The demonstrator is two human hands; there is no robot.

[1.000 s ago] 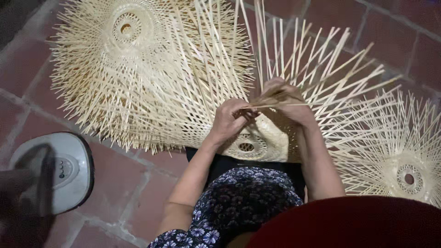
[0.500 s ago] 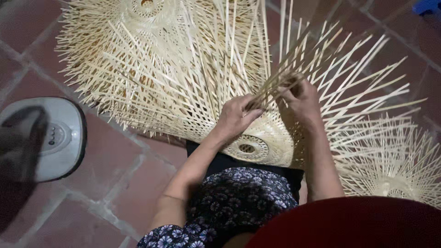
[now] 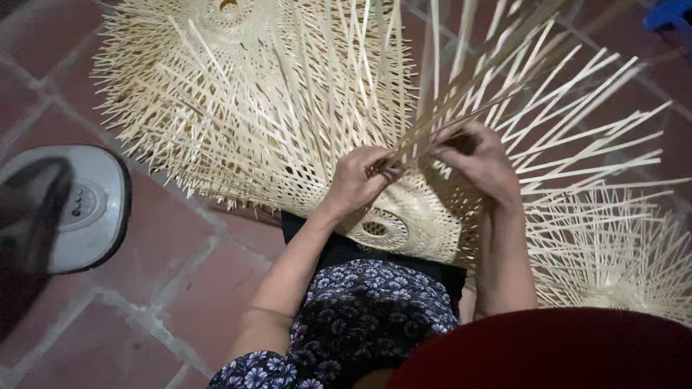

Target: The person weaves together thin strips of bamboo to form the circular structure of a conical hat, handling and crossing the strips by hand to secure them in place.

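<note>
1. Our left hand (image 3: 358, 180) pinches bamboo strips (image 3: 461, 115) at mid-frame, fingers closed on them.
2. Our right hand (image 3: 481, 160), just beside it, grips the same strips.
3. Both rest on the half-woven piece (image 3: 404, 216) in our lap, lower centre.
4. More woven pieces (image 3: 238, 101) fill the upper left.
5. A white appliance (image 3: 79, 209) sits at the left edge on red tiles (image 3: 166, 288).
</note>
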